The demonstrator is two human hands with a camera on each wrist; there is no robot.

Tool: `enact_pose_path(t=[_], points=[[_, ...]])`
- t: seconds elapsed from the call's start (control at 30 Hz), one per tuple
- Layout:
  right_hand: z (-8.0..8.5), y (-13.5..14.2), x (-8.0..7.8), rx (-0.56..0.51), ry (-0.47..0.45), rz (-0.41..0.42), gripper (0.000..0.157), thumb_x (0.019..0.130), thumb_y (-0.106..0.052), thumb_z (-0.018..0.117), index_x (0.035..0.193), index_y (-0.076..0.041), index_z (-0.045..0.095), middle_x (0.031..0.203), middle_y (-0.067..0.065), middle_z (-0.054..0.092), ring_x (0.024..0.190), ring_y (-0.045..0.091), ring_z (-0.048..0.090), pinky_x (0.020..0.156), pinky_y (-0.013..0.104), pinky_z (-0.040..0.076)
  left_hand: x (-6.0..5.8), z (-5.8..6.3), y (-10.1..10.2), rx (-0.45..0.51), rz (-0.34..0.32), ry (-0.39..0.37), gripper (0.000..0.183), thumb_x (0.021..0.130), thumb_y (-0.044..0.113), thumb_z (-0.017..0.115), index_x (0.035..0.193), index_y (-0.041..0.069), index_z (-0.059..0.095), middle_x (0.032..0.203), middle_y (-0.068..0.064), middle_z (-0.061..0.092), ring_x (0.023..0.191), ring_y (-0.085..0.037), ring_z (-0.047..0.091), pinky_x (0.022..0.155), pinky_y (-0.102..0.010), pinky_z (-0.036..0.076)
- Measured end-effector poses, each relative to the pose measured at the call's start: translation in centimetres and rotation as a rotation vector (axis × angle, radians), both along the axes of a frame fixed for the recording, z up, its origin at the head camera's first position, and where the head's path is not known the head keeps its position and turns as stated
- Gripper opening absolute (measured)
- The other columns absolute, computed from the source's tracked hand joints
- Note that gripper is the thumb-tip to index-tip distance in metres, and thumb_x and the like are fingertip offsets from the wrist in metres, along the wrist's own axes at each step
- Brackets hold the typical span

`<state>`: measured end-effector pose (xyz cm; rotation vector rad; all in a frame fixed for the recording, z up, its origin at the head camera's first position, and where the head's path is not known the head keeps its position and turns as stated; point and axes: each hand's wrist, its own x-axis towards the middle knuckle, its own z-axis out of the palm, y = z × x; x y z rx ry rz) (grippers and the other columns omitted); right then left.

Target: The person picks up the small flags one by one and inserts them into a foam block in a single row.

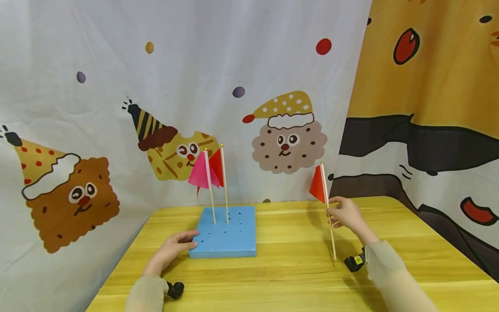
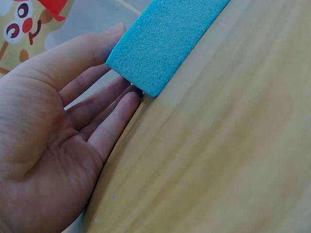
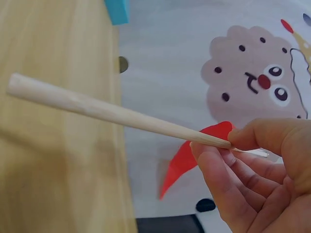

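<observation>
My right hand (image 1: 346,214) pinches a red flag (image 1: 318,185) by its thin wooden stick (image 3: 112,112), near the cloth. The stick leans slightly, its lower end close over the table. On the left, a blue foam block (image 1: 234,242) with several small holes lies flat. A pink flag (image 1: 200,171) and another red flag (image 1: 216,166) stand upright in it by their sticks. My left hand (image 1: 173,249) rests at the block's left side, thumb and fingers straight along its corner. In the left wrist view the block's end (image 2: 150,53) meets those fingertips.
The wooden table (image 1: 288,277) runs under both hands and the block. Behind it hangs a white curtain (image 1: 187,52) printed with cartoon biscuits, and an orange and black printed cloth (image 1: 448,86) hangs at the right. Each wrist wears a small black camera (image 1: 354,263).
</observation>
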<state>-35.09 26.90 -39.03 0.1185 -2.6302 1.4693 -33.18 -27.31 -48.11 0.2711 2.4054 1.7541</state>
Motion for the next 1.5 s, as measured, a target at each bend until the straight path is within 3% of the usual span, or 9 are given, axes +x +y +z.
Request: enact_pose_path(t=[0.23, 0.47, 0.9, 1.2, 1.5], points=[[2.4, -1.4, -0.6, 0.009, 0.054, 0.025, 0.04, 0.082, -0.011, 0.058, 0.118, 0.001, 0.045, 0.088, 0.024, 0.062, 0.057, 0.024, 0.062, 0.049, 0.038, 0.052, 0.3, 0.5, 0.1, -0.015, -0.006, 0.009, 0.049, 0.079, 0.028, 0.066, 0.124, 0.015, 0.052, 0.127, -0.009, 0.047, 0.111, -0.026, 0.046, 0.09, -0.041, 0.039], [4.0, -3.4, -0.8, 0.001, 0.072, 0.04, 0.041, 0.081, -0.013, 0.058, 0.119, -0.003, 0.047, 0.084, 0.019, 0.063, 0.059, 0.025, 0.062, 0.049, 0.036, 0.052, -0.3, -0.3, -0.2, -0.012, 0.0, 0.011, 0.05, 0.078, 0.028, 0.067, 0.123, 0.015, 0.053, 0.126, -0.008, 0.048, 0.111, -0.025, 0.047, 0.09, -0.04, 0.039], [5.0, -8.7, -2.1, -0.048, 0.141, 0.122, 0.037, 0.082, -0.01, 0.057, 0.117, -0.007, 0.047, 0.077, 0.014, 0.063, 0.057, 0.025, 0.062, 0.049, 0.037, 0.052, -0.1, -0.3, -0.4, -0.035, 0.015, 0.05, 0.048, 0.077, 0.029, 0.068, 0.121, 0.018, 0.055, 0.125, -0.006, 0.049, 0.111, -0.024, 0.047, 0.092, -0.042, 0.037], [5.0, -12.0, -3.6, -0.083, 0.186, 0.185, 0.033, 0.083, -0.008, 0.056, 0.115, -0.014, 0.05, 0.076, 0.013, 0.063, 0.055, 0.025, 0.062, 0.05, 0.043, 0.051, -0.1, -0.3, -0.2, -0.043, 0.008, 0.065, 0.047, 0.077, 0.031, 0.068, 0.12, 0.02, 0.056, 0.125, -0.003, 0.049, 0.112, -0.024, 0.046, 0.093, -0.043, 0.036], [4.5, -15.9, -4.9, -0.091, 0.253, 0.233, 0.031, 0.085, -0.011, 0.057, 0.113, -0.022, 0.051, 0.077, 0.01, 0.063, 0.061, 0.031, 0.062, 0.047, 0.038, 0.051, 0.0, -0.4, -0.3, -0.046, -0.016, 0.097, 0.047, 0.078, 0.03, 0.067, 0.121, 0.018, 0.055, 0.126, -0.006, 0.048, 0.114, -0.026, 0.044, 0.093, -0.044, 0.036]])
